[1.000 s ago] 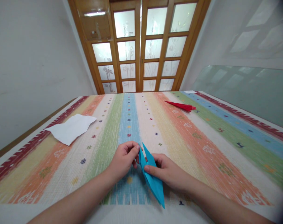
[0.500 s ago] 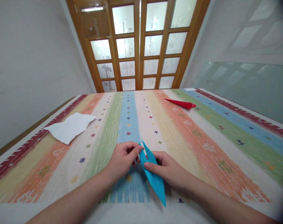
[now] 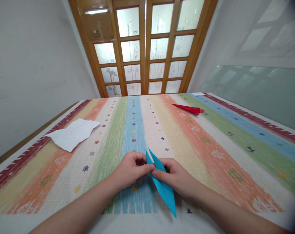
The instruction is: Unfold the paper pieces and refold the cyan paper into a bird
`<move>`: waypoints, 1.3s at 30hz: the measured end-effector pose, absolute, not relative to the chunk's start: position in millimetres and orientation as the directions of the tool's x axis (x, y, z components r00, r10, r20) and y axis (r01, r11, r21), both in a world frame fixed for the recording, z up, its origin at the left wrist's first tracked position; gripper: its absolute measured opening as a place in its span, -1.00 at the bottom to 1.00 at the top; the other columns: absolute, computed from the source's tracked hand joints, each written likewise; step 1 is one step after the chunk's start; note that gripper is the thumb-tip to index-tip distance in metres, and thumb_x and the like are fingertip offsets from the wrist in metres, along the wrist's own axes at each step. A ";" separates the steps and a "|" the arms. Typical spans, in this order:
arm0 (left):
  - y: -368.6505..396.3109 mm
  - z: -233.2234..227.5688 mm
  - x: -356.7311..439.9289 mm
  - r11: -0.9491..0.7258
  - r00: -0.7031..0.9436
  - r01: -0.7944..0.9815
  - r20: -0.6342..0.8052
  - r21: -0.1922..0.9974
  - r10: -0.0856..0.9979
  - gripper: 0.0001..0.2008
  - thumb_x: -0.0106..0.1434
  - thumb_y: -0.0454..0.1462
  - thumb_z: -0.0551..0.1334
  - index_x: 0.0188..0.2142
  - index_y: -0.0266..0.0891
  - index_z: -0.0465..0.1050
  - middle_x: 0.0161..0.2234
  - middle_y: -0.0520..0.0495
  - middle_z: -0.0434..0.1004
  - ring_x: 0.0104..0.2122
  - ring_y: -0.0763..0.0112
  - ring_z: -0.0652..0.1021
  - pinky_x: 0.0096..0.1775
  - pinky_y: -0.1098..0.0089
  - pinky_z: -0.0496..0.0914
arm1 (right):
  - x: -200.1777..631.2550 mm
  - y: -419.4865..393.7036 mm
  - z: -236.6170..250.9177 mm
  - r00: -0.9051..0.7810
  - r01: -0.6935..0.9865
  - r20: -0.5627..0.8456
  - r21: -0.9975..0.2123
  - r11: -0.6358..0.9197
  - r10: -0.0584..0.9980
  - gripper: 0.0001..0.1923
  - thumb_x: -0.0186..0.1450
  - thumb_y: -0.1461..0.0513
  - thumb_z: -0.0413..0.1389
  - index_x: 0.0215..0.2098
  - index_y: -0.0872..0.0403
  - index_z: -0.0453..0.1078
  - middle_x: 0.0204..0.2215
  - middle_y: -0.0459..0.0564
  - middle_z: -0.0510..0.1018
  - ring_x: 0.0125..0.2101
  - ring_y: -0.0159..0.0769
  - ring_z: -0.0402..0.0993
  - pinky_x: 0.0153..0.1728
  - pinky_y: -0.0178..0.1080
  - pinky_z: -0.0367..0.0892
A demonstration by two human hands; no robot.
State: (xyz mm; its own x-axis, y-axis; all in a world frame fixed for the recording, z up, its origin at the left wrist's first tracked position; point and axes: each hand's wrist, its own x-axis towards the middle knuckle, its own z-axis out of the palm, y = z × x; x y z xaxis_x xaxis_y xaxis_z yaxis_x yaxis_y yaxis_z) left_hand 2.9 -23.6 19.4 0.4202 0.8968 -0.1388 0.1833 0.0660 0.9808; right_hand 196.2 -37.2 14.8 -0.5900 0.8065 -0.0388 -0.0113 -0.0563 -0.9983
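A blue folded paper (image 3: 165, 190), long and pointed at both ends, is held above the near part of the table. Its far end splits into two points with a pale gap between them. My left hand (image 3: 132, 169) pinches its left edge, thumb on top and the other fingers curled behind. My right hand (image 3: 175, 175) grips it from the right, with the thumb pressed on the upper face and fingers behind the paper, partly hidden. The two thumb tips nearly meet at the paper's middle.
A white paper sheet (image 3: 73, 134) lies on the left of the striped tablecloth (image 3: 113, 136). A red folded paper (image 3: 188, 109) lies at the far right, with a small white piece (image 3: 198, 94) near the back edge. Wooden glazed doors (image 3: 144, 48) stand behind the table.
My left thumb has slid down along the blue paper toward my right thumb. The paper's near tip has shifted slightly to the right. Other papers lie unmoved.
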 end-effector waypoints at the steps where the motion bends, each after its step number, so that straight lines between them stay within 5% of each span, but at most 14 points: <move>1: -23.6 19.0 2.6 0.067 0.428 0.203 -0.150 0.977 0.891 -0.72 0.13 -0.10 0.36 -0.43 -0.30 0.47 -0.58 0.03 0.42 -0.63 0.51 0.38 -0.62 0.50 0.28 | 196.1 -36.8 15.1 -0.591 0.002 -0.040 -0.999 -0.048 0.806 -0.68 0.28 0.01 0.24 -0.24 0.12 0.58 -0.41 -0.02 0.53 -0.38 -0.28 0.38 -0.33 -0.28 0.28; 15: -13.7 16.9 -2.4 0.173 0.351 0.067 -0.186 0.983 0.918 -0.64 0.07 -0.04 0.40 -0.53 -0.26 0.38 -0.65 0.04 0.39 -0.69 0.54 0.34 -0.63 0.50 0.26 | 202.2 -33.6 16.5 -0.638 0.117 -0.176 -0.984 -0.132 0.749 -0.71 0.24 0.05 0.24 -0.41 0.11 0.40 -0.59 -0.21 0.19 -0.59 -0.47 0.03 -0.57 -0.37 0.00; 23: 5.0 29.4 -22.6 0.033 -0.058 -0.126 -0.041 0.991 0.998 -0.68 0.08 -0.07 0.42 -0.39 -0.29 0.48 -0.41 -0.03 0.47 -0.52 0.55 0.41 -0.58 0.57 0.29 | 202.7 -36.9 15.3 -0.633 0.180 -0.228 -0.973 -0.146 0.740 -0.57 0.24 -0.06 0.22 -0.46 0.10 0.29 -0.56 -0.18 0.21 -0.57 -0.45 0.07 -0.55 -0.37 0.07; 27: -1.1 26.4 -16.4 0.126 0.205 -0.054 -0.112 0.991 0.972 -0.62 0.13 0.00 0.36 -0.33 -0.28 0.47 -0.35 -0.07 0.47 -0.48 0.47 0.45 -0.60 0.54 0.28 | 202.4 -34.7 16.8 -0.613 0.129 -0.167 -0.985 -0.111 0.772 -0.62 0.24 -0.04 0.22 -0.44 0.11 0.34 -0.56 -0.18 0.20 -0.56 -0.45 0.06 -0.54 -0.36 0.07; 31: -13.5 22.8 -7.7 0.152 0.556 0.143 -0.206 0.978 0.805 -0.64 0.09 -0.07 0.40 -0.27 -0.28 0.46 -0.44 -0.01 0.46 -0.52 0.48 0.42 -0.57 0.51 0.28 | 203.5 -32.9 18.7 -0.633 0.179 -0.138 -0.983 -0.030 0.762 -0.71 0.28 0.04 0.18 -0.37 0.12 0.43 -0.55 -0.16 0.24 -0.54 -0.43 0.08 -0.52 -0.35 0.07; 39: -22.7 30.4 -6.1 0.073 0.626 0.333 -0.279 0.940 0.728 -0.86 0.10 -0.23 0.30 -0.40 -0.28 0.48 -0.59 0.09 0.35 -0.59 0.53 0.34 -0.53 0.50 0.21 | 205.8 -36.9 21.3 -0.703 0.336 -0.197 -0.939 0.075 0.684 -0.78 0.29 0.15 0.15 -0.45 0.10 0.39 -0.56 -0.17 0.22 -0.53 -0.42 0.11 -0.53 -0.34 0.06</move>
State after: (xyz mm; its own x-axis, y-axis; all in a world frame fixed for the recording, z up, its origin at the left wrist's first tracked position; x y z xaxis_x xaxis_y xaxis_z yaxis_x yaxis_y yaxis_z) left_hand -6.1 -22.7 30.4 0.6262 0.7282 -0.2786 0.3330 0.0733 0.9401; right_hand 205.8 -36.9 21.3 -0.7026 0.6837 -0.1972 0.3362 0.0747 -0.9388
